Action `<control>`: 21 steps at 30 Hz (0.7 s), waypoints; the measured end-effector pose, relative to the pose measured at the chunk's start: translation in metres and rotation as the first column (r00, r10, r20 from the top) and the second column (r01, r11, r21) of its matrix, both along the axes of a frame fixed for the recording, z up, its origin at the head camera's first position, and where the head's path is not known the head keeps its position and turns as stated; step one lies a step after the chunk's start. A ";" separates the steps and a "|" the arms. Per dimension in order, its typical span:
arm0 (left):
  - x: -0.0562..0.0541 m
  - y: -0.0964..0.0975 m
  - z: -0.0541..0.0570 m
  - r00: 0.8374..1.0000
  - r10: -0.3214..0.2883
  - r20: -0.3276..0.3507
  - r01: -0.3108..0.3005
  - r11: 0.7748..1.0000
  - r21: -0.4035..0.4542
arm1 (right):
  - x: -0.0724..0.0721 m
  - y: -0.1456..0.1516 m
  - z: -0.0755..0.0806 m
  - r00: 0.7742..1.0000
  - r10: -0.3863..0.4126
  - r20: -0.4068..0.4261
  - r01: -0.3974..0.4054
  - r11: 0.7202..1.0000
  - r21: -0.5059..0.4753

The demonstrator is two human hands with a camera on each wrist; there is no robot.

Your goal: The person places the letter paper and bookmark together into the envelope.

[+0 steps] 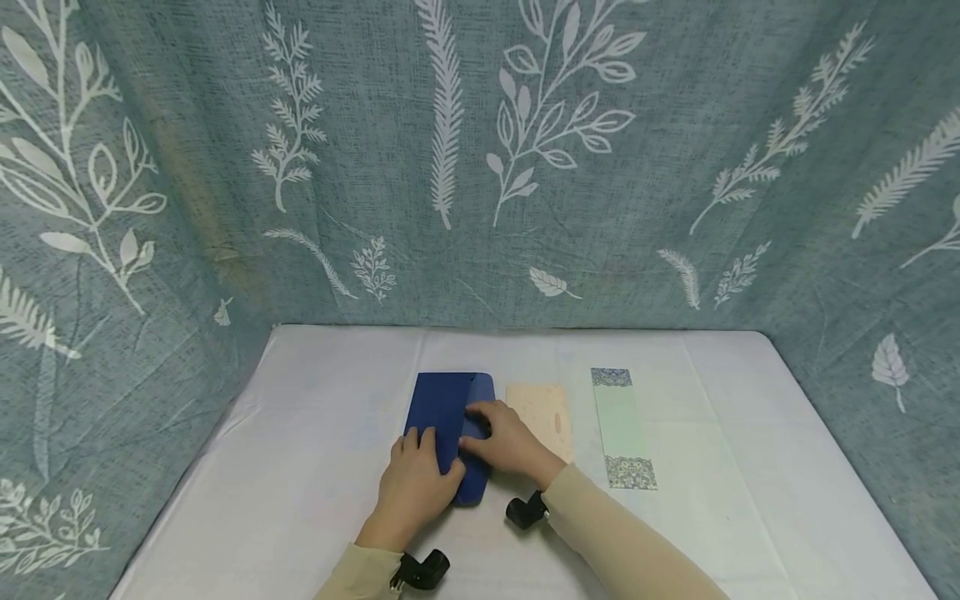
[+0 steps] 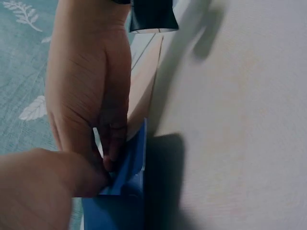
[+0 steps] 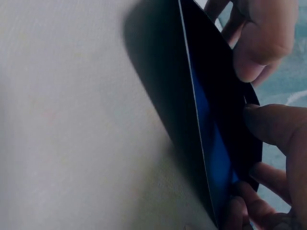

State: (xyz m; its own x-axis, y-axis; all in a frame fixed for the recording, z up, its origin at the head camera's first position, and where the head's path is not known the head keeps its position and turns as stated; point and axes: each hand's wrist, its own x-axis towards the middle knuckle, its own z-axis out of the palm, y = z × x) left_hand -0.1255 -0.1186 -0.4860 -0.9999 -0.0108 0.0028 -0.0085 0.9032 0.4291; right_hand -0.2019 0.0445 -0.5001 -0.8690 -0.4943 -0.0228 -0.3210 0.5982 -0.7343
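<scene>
A dark blue envelope [image 1: 438, 400] lies on the white-covered table, its right-hand flap [image 1: 480, 387] tilted up along a lengthwise fold. My left hand [image 1: 420, 483] rests on the envelope's near part, fingers extended over the surface and thumb beside the fold. With curled fingers and thumb, my right hand [image 1: 513, 437] grips the blue paper at the fold. In the left wrist view, the fingers of my right hand [image 2: 86, 96] reach into the blue paper near my left hand [image 2: 43, 187]. The right wrist view shows the raised pale paper edge [image 3: 197, 115]; some fingertips are hidden.
A beige card [image 1: 540, 408] lies just right of the envelope, partly behind my right hand. Farther right is a pale green strip [image 1: 621, 425] with patterned ends. Leaf-printed curtain [image 1: 480, 250] borders the table [image 1: 322, 417] at the back and sides.
</scene>
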 end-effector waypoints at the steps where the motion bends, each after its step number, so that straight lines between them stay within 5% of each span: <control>1: 0.000 0.000 0.000 1.000 -0.001 0.007 0.001 1.000 -0.021 | 0.000 0.000 0.000 1.000 0.001 0.002 -0.001 1.000 0.003; 9: 0.002 -0.001 0.005 0.995 0.012 0.102 0.007 0.982 -0.188 | 0.000 0.000 0.003 1.000 -0.004 0.008 0.004 1.000 0.015; 21: 0.001 0.005 0.016 0.992 0.041 0.123 -0.011 0.972 -0.235 | -0.002 -0.001 0.001 1.000 -0.016 -0.008 0.016 1.000 0.021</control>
